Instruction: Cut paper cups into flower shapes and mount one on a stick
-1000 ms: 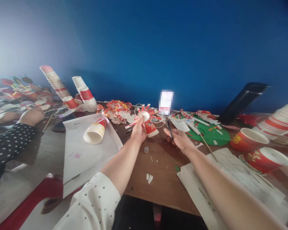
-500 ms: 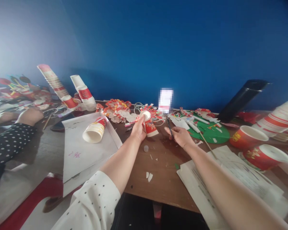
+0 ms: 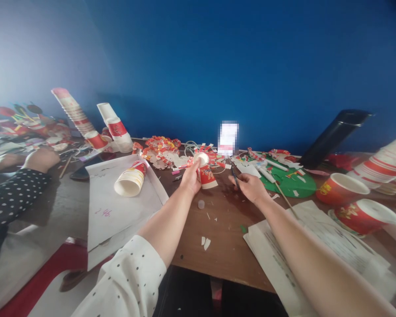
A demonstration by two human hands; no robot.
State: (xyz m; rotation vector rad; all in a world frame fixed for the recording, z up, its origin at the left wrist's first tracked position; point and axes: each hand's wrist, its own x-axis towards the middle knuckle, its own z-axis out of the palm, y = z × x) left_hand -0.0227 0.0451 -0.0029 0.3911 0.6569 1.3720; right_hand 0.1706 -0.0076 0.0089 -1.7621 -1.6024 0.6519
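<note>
Against a blue wall (image 3: 198,66), your left hand (image 3: 191,180) grips a partly cut red-and-white paper cup (image 3: 208,179) at the middle of the cluttered brown table (image 3: 224,264), red strips splaying around its white round. Your right hand (image 3: 251,188) holds dark scissors (image 3: 235,175) just beside it. Nested cups (image 3: 129,181) lie on white paper (image 3: 100,193) to your left; a green sheet (image 3: 305,187) strewn with scraps lies to your right.

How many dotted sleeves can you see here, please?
2: the white dotted sleeve on the person's left arm, and the co-worker's black dotted sleeve at far left. Others may be hidden.
</note>
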